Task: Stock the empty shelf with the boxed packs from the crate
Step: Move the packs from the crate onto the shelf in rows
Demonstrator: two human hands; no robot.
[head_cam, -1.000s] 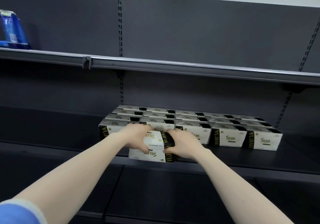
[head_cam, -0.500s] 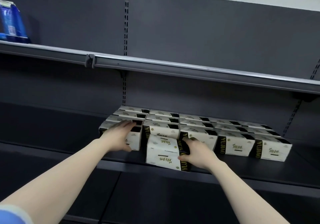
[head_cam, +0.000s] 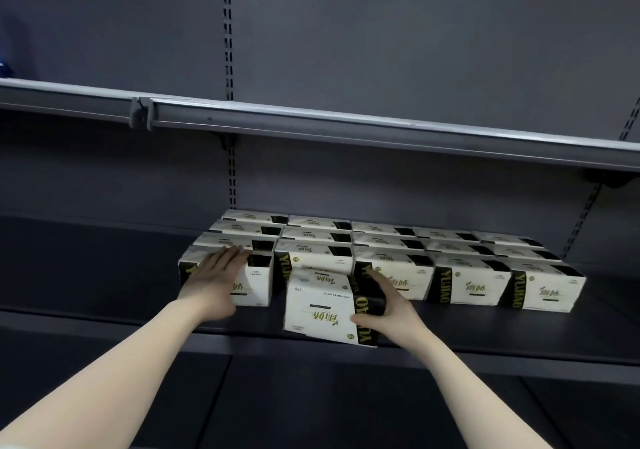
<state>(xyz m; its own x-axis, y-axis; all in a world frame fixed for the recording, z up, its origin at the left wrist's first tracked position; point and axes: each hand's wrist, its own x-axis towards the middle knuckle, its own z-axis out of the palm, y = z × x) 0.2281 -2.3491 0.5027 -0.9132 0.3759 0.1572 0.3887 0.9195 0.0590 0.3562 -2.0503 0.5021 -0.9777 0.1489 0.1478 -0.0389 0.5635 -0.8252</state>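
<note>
Several white boxed packs with black and gold ends stand in rows on the dark middle shelf (head_cam: 104, 313). One loose pack (head_cam: 320, 310) lies tilted at the shelf's front edge, in front of the second column. My right hand (head_cam: 388, 304) grips its right black end. My left hand (head_cam: 216, 280) lies flat, fingers spread, on the front left pack (head_cam: 256, 284) of the rows. The crate is out of view.
An upper shelf (head_cam: 346, 126) overhangs the rows, with dark back panels and slotted uprights behind it. A lower shelf (head_cam: 311, 407) shows below my arms. Bare shelf surface lies left of the packs and along the front right.
My left hand let go of the loose pack and moved left onto the front left pack. My right hand keeps the loose pack at the shelf's front edge. The view came closer.
</note>
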